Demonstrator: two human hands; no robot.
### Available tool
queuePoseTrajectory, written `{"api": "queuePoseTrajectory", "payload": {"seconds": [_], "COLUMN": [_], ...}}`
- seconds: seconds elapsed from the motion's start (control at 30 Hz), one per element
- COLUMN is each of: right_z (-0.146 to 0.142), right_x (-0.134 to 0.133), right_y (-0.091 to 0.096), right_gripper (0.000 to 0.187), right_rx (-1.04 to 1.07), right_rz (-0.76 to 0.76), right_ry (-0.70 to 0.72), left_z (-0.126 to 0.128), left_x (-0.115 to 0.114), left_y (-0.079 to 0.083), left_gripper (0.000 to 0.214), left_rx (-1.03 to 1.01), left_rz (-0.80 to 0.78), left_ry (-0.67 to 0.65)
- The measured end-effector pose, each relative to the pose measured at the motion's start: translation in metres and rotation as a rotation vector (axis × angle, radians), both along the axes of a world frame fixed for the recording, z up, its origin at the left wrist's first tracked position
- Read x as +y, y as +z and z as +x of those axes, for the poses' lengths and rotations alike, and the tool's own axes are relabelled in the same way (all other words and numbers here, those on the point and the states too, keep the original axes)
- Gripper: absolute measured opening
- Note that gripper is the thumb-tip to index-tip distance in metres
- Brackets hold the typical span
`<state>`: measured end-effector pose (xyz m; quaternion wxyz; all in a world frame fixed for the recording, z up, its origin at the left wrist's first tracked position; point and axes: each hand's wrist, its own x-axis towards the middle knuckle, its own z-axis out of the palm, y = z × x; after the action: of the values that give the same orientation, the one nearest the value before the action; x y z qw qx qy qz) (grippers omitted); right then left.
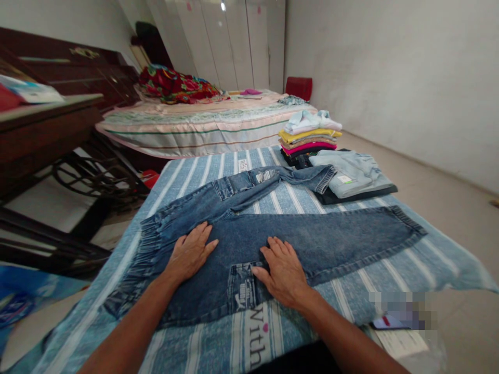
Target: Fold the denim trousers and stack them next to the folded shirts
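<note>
A pair of blue jeans (331, 241) lies spread on a table covered with a blue-and-white striped cloth (195, 176). Its elastic waistband (150, 249) points left, and the legs run to the right. The far leg is bent and bunched partway along, its cuff touching folded clothes. My left hand (191, 252) rests flat on the upper part of the jeans, fingers spread. Also flat, my right hand (283, 270) presses the near leg beside a side pocket (241, 288) with white print. Neither hand grips the fabric.
Folded light-blue jeans (351, 174) lie on dark clothing at the back right. Behind them rises a stack of folded clothes (310, 137). A bed (195, 127) with a red floral blanket (175, 85) stands beyond. On the left is a wooden sewing-machine table (50, 111).
</note>
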<state>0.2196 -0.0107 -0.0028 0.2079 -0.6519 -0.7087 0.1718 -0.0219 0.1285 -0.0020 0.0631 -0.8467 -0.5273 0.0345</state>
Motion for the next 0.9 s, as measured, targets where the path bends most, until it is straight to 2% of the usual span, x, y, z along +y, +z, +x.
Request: {"api": "queuePoseTrajectory", "payload": {"seconds": [0.37, 0.67, 0.83, 0.9], "right_z": [0.000, 0.000, 0.000, 0.000], "right_x": [0.000, 0.000, 0.000, 0.000], "right_y": [0.000, 0.000, -0.002, -0.003], "right_gripper": [0.055, 0.057, 0.057, 0.057], "right_rx": [-0.013, -0.019, -0.019, -0.019], "right_rz": [0.010, -0.009, -0.005, 0.001], "right_ry": [0.005, -0.001, 0.004, 0.006], "left_z": [0.009, 0.007, 0.013, 0.017], "left_x": [-0.002, -0.001, -0.010, -0.018], "left_y": [0.003, -0.001, 0.002, 0.005], "left_gripper": [0.056, 0.057, 0.053, 0.050], "left_rx": [-0.029, 0.013, 0.001, -0.013], "left_rz": [-0.006, -0.012, 0.095, 0.141], "left_ry": [0.086, 0.050, 0.040, -0.002]}}
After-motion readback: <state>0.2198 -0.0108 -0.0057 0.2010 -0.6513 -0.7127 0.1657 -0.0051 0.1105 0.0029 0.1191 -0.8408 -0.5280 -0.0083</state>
